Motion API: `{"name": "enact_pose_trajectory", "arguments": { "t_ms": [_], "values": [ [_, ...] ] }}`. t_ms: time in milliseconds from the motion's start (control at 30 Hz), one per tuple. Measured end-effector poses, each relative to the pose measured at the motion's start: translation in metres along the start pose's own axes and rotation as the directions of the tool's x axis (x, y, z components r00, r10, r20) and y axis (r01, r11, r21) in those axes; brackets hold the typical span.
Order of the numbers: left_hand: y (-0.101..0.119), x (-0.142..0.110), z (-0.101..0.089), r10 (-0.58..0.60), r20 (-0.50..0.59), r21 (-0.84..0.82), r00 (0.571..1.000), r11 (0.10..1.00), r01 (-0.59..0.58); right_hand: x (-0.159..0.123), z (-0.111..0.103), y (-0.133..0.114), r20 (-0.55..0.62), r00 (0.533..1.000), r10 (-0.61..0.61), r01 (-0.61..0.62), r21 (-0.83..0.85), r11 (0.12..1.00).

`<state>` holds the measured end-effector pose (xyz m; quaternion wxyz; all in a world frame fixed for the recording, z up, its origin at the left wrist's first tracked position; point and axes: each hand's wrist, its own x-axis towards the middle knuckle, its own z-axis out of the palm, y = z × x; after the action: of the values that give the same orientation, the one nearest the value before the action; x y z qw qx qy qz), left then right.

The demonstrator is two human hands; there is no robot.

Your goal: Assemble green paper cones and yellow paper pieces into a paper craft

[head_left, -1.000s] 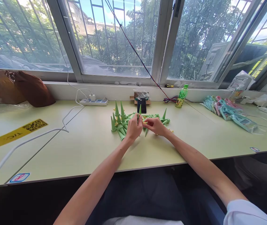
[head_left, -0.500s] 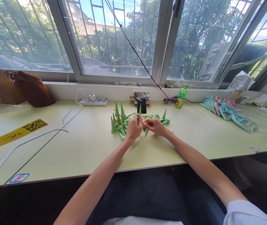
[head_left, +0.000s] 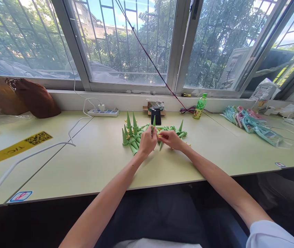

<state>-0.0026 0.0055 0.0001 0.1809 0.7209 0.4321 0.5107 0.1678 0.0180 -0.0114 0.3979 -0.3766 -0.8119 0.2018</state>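
A heap of green plastic cone spikes [head_left: 132,135] with small yellow parts lies on the pale green table [head_left: 100,158], some standing upright, others on their sides. My left hand [head_left: 147,142] is closed around one green cone whose tip points up above my fingers. My right hand [head_left: 171,139] is closed in a pinch on a small yellow piece right beside that cone. Both hands meet over the middle of the heap.
A black phone [head_left: 156,116] leans at the back, with a green bottle [head_left: 200,106] to its right and a white power strip [head_left: 103,112] to its left. Teal and pink packets [head_left: 250,123] lie at right. A brown bag [head_left: 35,98] and yellow tape [head_left: 14,148] are at left.
My hands stay in place with only slight finger movement. At the far left edge another person's hand has come a little further onto the table.
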Motion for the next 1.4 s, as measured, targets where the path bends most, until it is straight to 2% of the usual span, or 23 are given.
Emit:
{"name": "enact_pose_trajectory", "arguments": {
  "t_ms": [333, 633, 967, 1167, 1400],
  "values": [
    [0.0018, 0.0001, -0.001, 0.014, -0.003, -0.005, 1.0, 1.0, -0.014, -0.0001, -0.0017, -0.0013, 0.038, 0.999, 0.004, -0.002, -0.057, 0.998],
    [0.0028, -0.0002, -0.0007, 0.003, 0.004, -0.011, 1.0, 1.0, -0.003, -0.0002, 0.0003, -0.0009, 0.04, 0.999, 0.033, -0.034, 0.047, 0.998],
    [0.0012, -0.0002, -0.0004, 0.005, 0.021, -0.003, 1.0, 1.0, -0.005, -0.0003, -0.0017, -0.0008, 0.076, 0.997, -0.003, 0.006, -0.052, 0.999],
    [-0.001, 0.0, 0.0011, 0.007, 0.02, -0.001, 1.0, 1.0, -0.007, -0.0006, -0.0003, -0.0007, 0.065, 0.997, 0.033, -0.032, -0.014, 0.999],
    [-0.001, 0.0001, 0.0006, 0.001, 0.032, 0.01, 0.999, 1.0, -0.002, -0.0007, -0.0001, 0.0024, 0.09, 0.996, 0.008, -0.007, -0.008, 1.0]
  ]
}}
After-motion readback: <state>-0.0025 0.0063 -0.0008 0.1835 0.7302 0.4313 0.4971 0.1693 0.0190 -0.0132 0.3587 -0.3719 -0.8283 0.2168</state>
